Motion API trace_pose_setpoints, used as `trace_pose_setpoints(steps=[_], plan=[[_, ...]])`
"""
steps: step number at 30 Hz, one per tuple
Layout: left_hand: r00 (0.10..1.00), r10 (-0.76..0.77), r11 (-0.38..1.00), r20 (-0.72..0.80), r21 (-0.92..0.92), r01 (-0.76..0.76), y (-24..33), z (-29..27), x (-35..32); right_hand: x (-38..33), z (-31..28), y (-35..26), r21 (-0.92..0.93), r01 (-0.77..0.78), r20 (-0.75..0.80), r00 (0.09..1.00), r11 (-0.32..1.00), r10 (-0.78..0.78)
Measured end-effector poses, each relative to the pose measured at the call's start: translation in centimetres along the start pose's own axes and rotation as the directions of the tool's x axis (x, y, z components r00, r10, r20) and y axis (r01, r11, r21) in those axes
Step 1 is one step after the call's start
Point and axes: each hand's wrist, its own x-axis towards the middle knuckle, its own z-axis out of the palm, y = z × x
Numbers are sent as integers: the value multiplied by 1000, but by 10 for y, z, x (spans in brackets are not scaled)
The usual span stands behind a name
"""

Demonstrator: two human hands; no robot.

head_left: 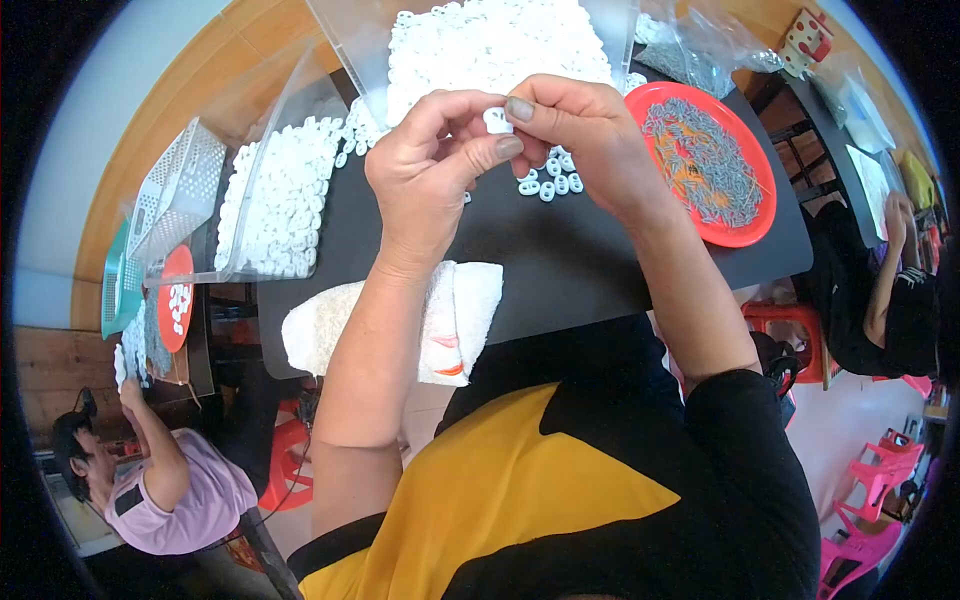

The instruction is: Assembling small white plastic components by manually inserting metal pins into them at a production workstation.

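Over the table's far half, a white piece is sitting in the nearly closed fingertips of the left hand and the right hand, both pinching it. Apparently this one piece is being worked; the next move likely calls for a light, steady grip. Loose pieces are lying toward the far edge, a plate of grey bits by the right, a towel across the near.

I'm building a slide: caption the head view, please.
Left hand and right hand hold a small white piece over a dark table.
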Motion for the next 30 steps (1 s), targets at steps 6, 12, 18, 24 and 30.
trace_pose_setpoints(steps=[6, 12, 18, 24, 30], plan=[[994, 110, 987, -18, 116, -108, -5, -2, -1, 1, 1, 1, -6, 8, 20, 1000, 1000, -8], [994, 99, 987, -46, 135, -92, -5, -5, -2, 0, 0, 0, -11, 3, 28, 1000, 1000, -3], [996, 83, 994, -30, 77, -80, -7, -4, -1, 0, 0, -1, -7, 5, 20, 1000, 1000, -5], [995, 101, 990, -27, 102, -97, -4, 0, -1, 0, -2, -1, 23, 7, 2, 1000, 1000, -7], [951, 307, 910, 18, 288, -299, -8, -1, 0, -1, -1, 0, -5, 37, -1, 999, 999, -37]])
